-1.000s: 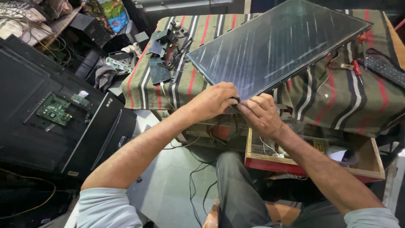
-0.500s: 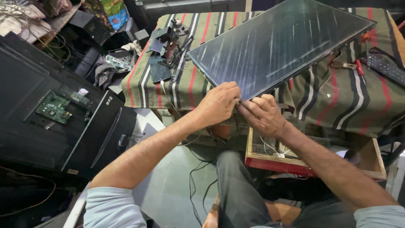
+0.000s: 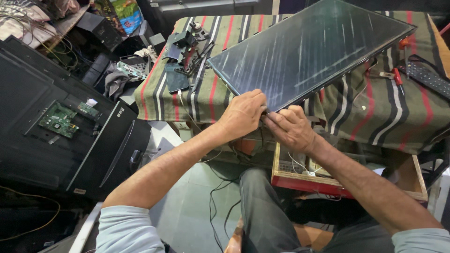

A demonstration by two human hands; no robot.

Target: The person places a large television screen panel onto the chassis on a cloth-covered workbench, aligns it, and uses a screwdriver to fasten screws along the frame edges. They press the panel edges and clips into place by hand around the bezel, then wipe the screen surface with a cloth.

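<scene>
A large dark flat screen panel (image 3: 309,51) lies on a table covered with a striped cloth (image 3: 370,112), its near corner jutting toward me. My left hand (image 3: 243,112) grips the panel's near edge just left of that corner, fingers curled over it. My right hand (image 3: 290,127) is bunched right beside it under the corner, fingertips pinching at the panel's edge. The two hands touch each other. What the fingertips hold is hidden.
A black television back with a green circuit board (image 3: 58,119) leans at the left. Loose black parts and tools (image 3: 187,51) lie on the cloth's left end, red-handled screwdrivers (image 3: 398,77) and a remote (image 3: 429,77) at the right. A wooden drawer (image 3: 337,182) sits below.
Both hands stay at the panel's near corner; the left hand has shifted slightly further over the edge. The panel has not visibly moved.
</scene>
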